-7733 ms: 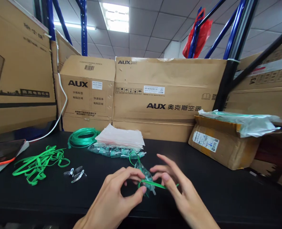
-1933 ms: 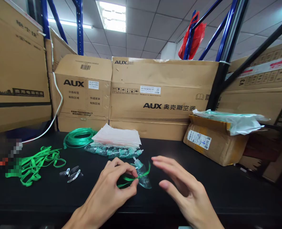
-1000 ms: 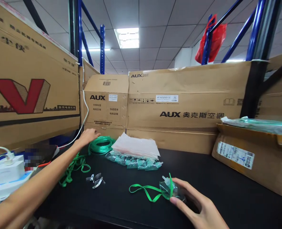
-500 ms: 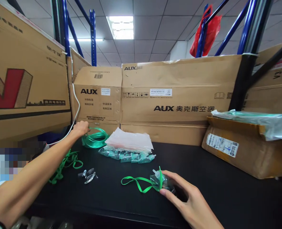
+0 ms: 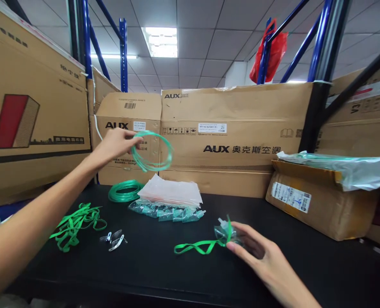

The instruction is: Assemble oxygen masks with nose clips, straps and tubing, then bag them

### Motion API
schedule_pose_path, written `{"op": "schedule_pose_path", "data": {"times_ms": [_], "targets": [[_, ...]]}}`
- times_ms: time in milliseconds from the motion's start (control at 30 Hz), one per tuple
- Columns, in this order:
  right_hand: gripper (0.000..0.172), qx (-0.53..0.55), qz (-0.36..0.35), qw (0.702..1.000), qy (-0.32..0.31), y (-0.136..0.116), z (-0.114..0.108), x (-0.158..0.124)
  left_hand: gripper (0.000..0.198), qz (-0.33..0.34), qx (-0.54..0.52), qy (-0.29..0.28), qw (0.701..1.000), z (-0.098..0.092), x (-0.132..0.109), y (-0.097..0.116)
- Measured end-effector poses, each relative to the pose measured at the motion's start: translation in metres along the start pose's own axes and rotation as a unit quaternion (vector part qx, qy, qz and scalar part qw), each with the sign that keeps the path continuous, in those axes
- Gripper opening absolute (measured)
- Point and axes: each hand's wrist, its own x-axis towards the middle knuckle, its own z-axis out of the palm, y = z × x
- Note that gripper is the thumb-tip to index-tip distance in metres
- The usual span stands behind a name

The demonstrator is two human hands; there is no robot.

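My left hand (image 5: 121, 141) pinches a loop of clear green tubing (image 5: 170, 156), held up in the air in front of the cartons. Below it, more coiled green tubing (image 5: 125, 191) lies on the black tabletop. My right hand (image 5: 257, 248) is closed around a clear plastic oxygen mask (image 5: 221, 231) with a green elastic strap (image 5: 198, 247) trailing to the left over the table. Part of the mask is hidden by my fingers. Several similar clear masks (image 5: 167, 212) lie in a row before a stack of white sheets (image 5: 170, 190).
Loose green straps (image 5: 77, 222) are heaped at the left, with small clear and metal pieces (image 5: 114, 240) beside them. An open cardboard box (image 5: 318, 201) with plastic-wrapped items on top (image 5: 363, 167) stands at the right. Large cartons (image 5: 238, 171) wall the back.
My left hand has risen from the coils with one loop of tubing lifted off the table. My right hand keeps hold of the mask, now a little farther right in view.
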Motion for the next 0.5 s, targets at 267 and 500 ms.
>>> {"op": "schedule_pose_path", "data": {"times_ms": [267, 500], "targets": [[0.063, 0.001, 0.090, 0.985, 0.145, 0.018, -0.091, -0.014, 0.047, 0.059, -0.144, -0.242, 0.958, 0.114, -0.147, 0.065], [0.056, 0.147, 0.114, 0.966, 0.180, 0.011, -0.078, -0.015, 0.025, 0.131, -0.147, -0.217, 0.956, 0.092, -0.189, 0.043]]}}
